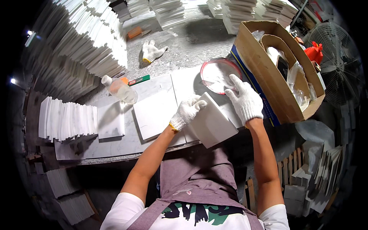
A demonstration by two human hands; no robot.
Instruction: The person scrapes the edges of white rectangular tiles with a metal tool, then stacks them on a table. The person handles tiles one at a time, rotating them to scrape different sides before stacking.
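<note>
My left hand (188,112), in a white knit glove with a yellow cuff, grips a white tile (214,124) by its upper left edge. The tile is tilted over the front edge of the worktop. My right hand (245,100), gloved too, is beside a round red-rimmed tub (220,67) of white material. Its index finger and thumb reach apart toward the tub's near rim, and I see nothing held between them. A stack of flat white tiles (155,115) lies left of my left hand.
A clear bottle (122,91), a green-and-orange tool (138,80) and a loose glove (152,51) lie farther left. Upright tiles (68,119) line the left end. An open cardboard box (264,76) stands at right, before a fan (333,63). Tall tile stacks (88,34) rise behind.
</note>
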